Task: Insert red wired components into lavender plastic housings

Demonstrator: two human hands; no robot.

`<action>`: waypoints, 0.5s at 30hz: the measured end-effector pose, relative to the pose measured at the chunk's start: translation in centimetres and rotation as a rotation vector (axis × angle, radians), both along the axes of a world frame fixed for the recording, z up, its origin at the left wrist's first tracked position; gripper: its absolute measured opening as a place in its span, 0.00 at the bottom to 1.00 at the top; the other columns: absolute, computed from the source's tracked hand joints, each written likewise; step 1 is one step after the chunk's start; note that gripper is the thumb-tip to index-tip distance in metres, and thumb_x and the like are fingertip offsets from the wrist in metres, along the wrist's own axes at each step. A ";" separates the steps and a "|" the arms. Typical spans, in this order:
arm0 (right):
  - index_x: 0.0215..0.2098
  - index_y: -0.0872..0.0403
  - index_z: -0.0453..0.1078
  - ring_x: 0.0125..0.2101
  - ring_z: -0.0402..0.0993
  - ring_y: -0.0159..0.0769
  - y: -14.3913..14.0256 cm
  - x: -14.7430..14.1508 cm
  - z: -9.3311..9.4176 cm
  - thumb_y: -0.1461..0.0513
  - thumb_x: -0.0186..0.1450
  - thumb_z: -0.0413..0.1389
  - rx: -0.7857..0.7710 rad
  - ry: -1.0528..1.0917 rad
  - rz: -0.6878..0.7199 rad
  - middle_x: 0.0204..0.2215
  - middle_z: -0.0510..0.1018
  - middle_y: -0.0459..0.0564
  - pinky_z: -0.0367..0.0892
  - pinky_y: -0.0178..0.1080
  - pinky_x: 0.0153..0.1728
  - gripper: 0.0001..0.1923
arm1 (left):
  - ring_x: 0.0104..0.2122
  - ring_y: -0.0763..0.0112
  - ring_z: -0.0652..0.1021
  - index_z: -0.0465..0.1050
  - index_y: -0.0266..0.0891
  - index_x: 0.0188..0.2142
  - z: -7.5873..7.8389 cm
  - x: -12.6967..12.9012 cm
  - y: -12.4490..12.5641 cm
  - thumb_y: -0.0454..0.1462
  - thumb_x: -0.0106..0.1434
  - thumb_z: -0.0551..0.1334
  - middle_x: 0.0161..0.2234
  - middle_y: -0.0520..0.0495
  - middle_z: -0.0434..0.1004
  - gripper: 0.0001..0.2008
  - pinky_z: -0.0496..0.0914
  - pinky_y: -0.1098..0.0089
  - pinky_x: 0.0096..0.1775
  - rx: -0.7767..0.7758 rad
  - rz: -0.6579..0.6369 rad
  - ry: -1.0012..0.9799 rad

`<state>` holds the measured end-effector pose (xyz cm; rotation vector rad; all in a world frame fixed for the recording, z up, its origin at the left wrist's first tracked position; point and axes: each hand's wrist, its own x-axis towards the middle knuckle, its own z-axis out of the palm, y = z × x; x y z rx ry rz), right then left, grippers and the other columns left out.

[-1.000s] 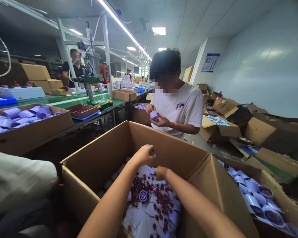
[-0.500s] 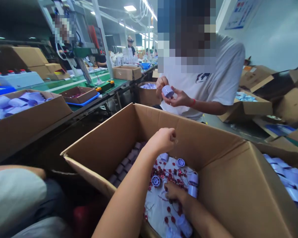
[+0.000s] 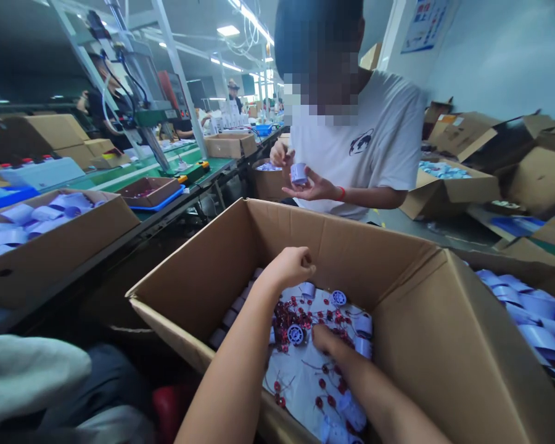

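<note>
Head camera faces forward, down into a carton [image 3: 409, 327].

The left hand [image 3: 300, 265] is curled up, above the inside of a big cardboard box [image 3: 411, 345]. The right hand [image 3: 322, 338] is low in the box, close to small red round bits [image 3: 284, 316] with thin wires, which lie on a white sheet [image 3: 296, 377]. A round purple cap with spokes [image 3: 295, 334] is near that hand. Across the box, a co-worker in a white shirt [image 3: 388, 129] holds a pale purple cup [image 3: 298, 173]
</note>
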<state>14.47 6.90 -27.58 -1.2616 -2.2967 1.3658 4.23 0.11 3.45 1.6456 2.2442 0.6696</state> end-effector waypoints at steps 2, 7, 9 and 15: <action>0.27 0.57 0.68 0.30 0.70 0.29 0.0 -0.8 0.3 0.62 0.65 0.56 -0.003 -0.048 0.013 0.27 0.73 0.44 0.69 0.36 0.35 0.10 | 0.25 0.75 0.70 0.72 0.36 0.31 0.1 0.1 -0.6 0.33 0.55 0.60 0.24 0.52 0.72 0.04 0.64 0.74 0.29 -0.026 0.008 -0.008; 0.27 0.58 0.67 0.29 0.69 0.30 0.1 -2.9 1.1 0.64 0.65 0.56 0.002 -0.092 -0.070 0.25 0.71 0.42 0.68 0.37 0.35 0.09 | 0.26 0.74 0.71 0.73 0.36 0.31 0.0 0.1 -1.7 0.34 0.55 0.61 0.26 0.51 0.73 0.04 0.64 0.74 0.29 -0.080 0.028 -0.030; 0.29 0.58 0.67 0.30 0.70 0.30 0.0 -3.3 1.4 0.64 0.65 0.54 0.009 -0.073 -0.129 0.26 0.71 0.43 0.67 0.37 0.36 0.07 | 0.27 0.74 0.72 0.73 0.36 0.32 -0.2 0.0 -2.0 0.34 0.55 0.61 0.28 0.50 0.75 0.05 0.65 0.74 0.30 -0.097 0.035 -0.035; 0.34 0.58 0.68 0.31 0.71 0.30 -0.7 -3.7 2.3 0.66 0.67 0.51 -0.009 0.031 -0.245 0.30 0.73 0.45 0.69 0.36 0.36 0.05 | 0.29 0.74 0.73 0.75 0.37 0.36 -0.4 0.1 -2.5 0.36 0.55 0.60 0.33 0.49 0.78 0.09 0.65 0.75 0.30 -0.134 0.062 -0.019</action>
